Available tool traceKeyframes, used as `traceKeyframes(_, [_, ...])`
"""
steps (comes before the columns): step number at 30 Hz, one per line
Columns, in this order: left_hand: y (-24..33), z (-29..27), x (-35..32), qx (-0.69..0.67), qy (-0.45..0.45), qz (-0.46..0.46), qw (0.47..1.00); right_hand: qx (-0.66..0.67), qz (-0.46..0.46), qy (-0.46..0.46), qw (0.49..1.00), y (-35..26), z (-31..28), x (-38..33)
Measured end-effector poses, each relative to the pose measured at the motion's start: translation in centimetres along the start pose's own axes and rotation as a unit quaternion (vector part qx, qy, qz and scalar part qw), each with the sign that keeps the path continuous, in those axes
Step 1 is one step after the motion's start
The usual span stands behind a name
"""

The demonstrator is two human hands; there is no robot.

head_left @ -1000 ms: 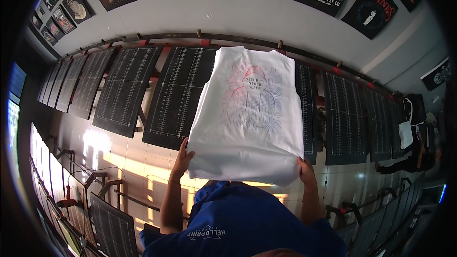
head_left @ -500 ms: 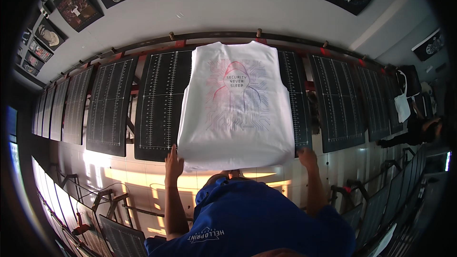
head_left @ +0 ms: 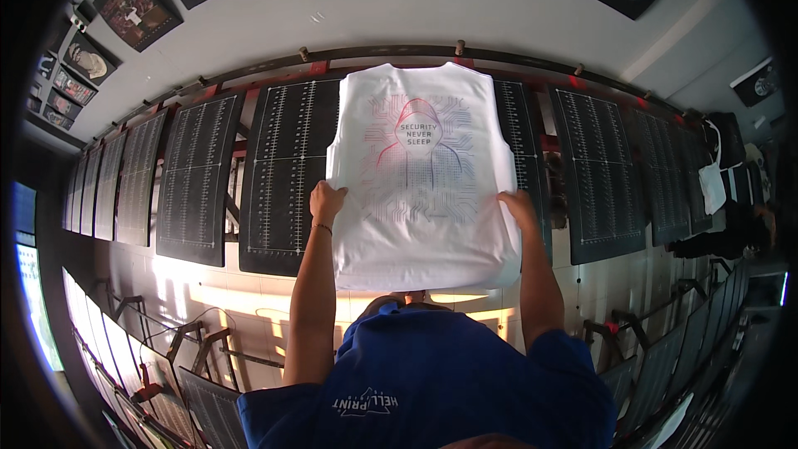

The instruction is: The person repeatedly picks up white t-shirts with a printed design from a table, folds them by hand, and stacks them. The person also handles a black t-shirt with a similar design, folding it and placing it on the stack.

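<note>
White printed shirt (head_left: pixel 416 237) being held over a row of gridded black platens (head_left: pixel 281 191).
Its left edge is being grasped by the left hand (head_left: pixel 327 201), its right edge by the right hand (head_left: pixel 519 208).

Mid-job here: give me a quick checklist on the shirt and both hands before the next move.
1. Left hand on the left edge of the white sleeveless shirt: ok.
2. Right hand on its right edge: ok.
3. Hooded-figure print facing up, uncovered: ok.
4. Neckline toward the wall: ok.
5. Shirt lying flat on whatever is beneath: cannot tell, underside hidden.
</note>
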State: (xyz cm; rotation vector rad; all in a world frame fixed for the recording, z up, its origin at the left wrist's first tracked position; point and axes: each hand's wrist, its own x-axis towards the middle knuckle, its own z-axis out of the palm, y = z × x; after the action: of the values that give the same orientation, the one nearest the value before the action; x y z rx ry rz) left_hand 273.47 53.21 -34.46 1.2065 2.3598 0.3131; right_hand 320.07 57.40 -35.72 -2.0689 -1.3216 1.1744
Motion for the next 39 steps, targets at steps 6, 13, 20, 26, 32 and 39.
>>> traceKeyframes(6, [-3.4, -0.8, 2.0, -0.402, -0.193, -0.045, 0.894, 0.206, 0.086, -0.087, 0.971, -3.3, -1.1, -2.3])
traceKeyframes(13, [-1.5, -2.8, 1.3, -0.486, -0.278, -0.136, 0.817, 0.258, 0.180, -0.153, 0.937, -4.1, -2.2, -1.8])
traceKeyframes(20, [-2.1, -3.0, 1.6, -0.497, -0.312, -0.190, 0.787, 0.262, 0.189, -0.165, 0.932, -4.7, -1.7, -1.6])
traceKeyframes(26, [-2.7, -6.2, -0.7, -0.550, -0.335, -0.098, 0.759, 0.332, 0.133, -0.211, 0.910, -7.4, -3.6, -4.3])
traceKeyframes(32, [1.1, -19.1, -14.5, -0.611, -0.204, 0.106, 0.758, 0.502, -0.068, -0.087, 0.858, -5.4, -11.5, -16.2])
traceKeyframes(39, [4.2, -21.5, -15.5, -0.623, -0.205, 0.227, 0.720, 0.548, -0.126, 0.068, 0.824, -6.2, -20.8, -30.0])
